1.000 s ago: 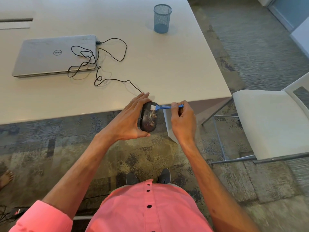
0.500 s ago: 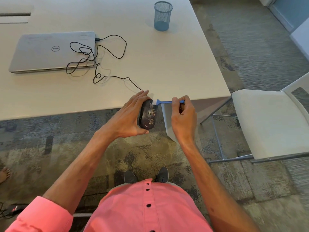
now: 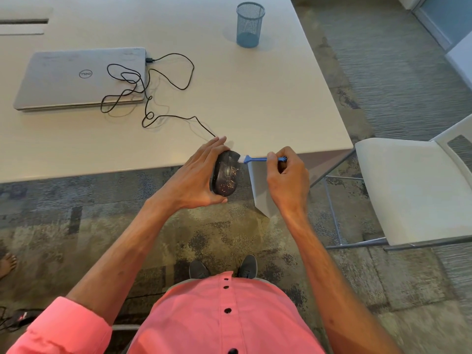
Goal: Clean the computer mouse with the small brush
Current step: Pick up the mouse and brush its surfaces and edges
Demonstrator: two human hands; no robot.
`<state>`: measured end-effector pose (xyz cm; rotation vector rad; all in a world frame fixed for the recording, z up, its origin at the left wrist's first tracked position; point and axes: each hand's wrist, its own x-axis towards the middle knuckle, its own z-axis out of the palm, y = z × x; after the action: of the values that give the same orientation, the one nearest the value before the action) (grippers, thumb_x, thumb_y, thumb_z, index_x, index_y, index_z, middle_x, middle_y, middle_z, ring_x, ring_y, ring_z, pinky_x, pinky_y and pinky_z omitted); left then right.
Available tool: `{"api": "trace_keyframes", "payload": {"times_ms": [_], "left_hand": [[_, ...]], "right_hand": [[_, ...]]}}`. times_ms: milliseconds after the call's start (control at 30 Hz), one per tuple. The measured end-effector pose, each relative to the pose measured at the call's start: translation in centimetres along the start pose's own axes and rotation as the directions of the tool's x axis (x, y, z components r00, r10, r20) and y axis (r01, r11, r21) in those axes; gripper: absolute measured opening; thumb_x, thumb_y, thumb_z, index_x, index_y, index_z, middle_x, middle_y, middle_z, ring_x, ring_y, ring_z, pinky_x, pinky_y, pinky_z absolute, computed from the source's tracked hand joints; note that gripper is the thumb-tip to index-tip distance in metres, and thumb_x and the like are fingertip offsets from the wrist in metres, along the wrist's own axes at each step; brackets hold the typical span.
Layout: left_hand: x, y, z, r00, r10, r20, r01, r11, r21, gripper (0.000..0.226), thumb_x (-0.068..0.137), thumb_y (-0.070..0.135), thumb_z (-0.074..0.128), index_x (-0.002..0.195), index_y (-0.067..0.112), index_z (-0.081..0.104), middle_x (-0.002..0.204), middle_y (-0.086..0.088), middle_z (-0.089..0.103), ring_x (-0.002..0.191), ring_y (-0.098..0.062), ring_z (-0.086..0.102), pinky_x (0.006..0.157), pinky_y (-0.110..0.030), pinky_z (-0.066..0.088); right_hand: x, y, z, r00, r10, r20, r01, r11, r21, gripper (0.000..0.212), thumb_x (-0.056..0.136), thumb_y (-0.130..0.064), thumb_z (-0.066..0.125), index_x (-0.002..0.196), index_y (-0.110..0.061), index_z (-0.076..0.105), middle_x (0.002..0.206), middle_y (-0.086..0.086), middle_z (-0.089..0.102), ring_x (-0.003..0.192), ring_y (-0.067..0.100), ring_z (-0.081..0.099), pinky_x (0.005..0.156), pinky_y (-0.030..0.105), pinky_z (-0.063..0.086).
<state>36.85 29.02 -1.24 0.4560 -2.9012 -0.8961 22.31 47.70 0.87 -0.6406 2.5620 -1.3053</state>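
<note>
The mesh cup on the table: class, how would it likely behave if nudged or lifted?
The mesh cup looks like thin wire mesh and seems empty, so it is probably light. Standing upright and taller than wide, it might tip if pushed near the rim. On its side, it would likely roll.

The computer mouse (image 3: 224, 173) is dark glossy plastic speckled with pale crumbs. The small brush (image 3: 258, 158) has a blue plastic handle and white bristles. Far off, a blue wire-mesh cup (image 3: 249, 24) stands on the smooth matt table (image 3: 268, 98); the laptop (image 3: 79, 76) lid looks brushed silver.
</note>
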Motion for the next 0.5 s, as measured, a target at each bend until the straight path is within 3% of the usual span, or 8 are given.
{"api": "trace_keyframes", "payload": {"times_ms": [133, 333, 500], "left_hand": [[0.2, 0.1, 0.1, 1.0, 0.006, -0.003, -0.006, 1.0, 0.005, 0.133, 0.072, 0.054, 0.104, 0.174, 0.025, 0.025, 0.191, 0.007, 0.012, 0.178, -0.013, 0.005, 0.144, -0.042, 0.019], [0.4, 0.2, 0.0, 1.0, 0.008, -0.008, -0.008, 1.0, 0.003, 0.133, 0.071, 0.055, 0.104, 0.174, 0.024, 0.026, 0.191, 0.007, 0.012, 0.178, -0.011, 0.004, 0.142, -0.035, 0.015], [0.4, 0.1, 0.2, 1.0, -0.008, -0.005, 0.008, 1.0, 0.002, 0.134, 0.072, 0.057, 0.104, 0.175, 0.024, 0.025, 0.191, 0.007, 0.011, 0.178, -0.011, 0.004, 0.142, -0.038, 0.016]], "right_hand": [[0.6, -0.1, 0.1, 0.999, 0.008, 0.042, -0.012, 0.996, 0.092, 0.032, 0.112, -0.037, 0.061, 0.087, -0.018, 0.057, 0.064, -0.013, 0.048, 0.052, 0.004, 0.04, 0.054, 0.02, 0.038], [1.0, 0.5, 0.3, 0.997, 0.051, 0.057, -0.051, 0.999, -0.007, 0.03, 0.113, -0.037, 0.061, 0.09, -0.018, 0.058, 0.064, -0.014, 0.051, 0.048, 0.002, 0.044, 0.049, 0.013, 0.036], [1.4, 0.8, -0.3, 0.998, 0.043, 0.036, -0.048, 0.991, 0.127, 0.034, 0.112, -0.036, 0.063, 0.084, -0.018, 0.056, 0.063, -0.012, 0.046, 0.048, 0.002, 0.041, 0.051, 0.014, 0.036]]}}
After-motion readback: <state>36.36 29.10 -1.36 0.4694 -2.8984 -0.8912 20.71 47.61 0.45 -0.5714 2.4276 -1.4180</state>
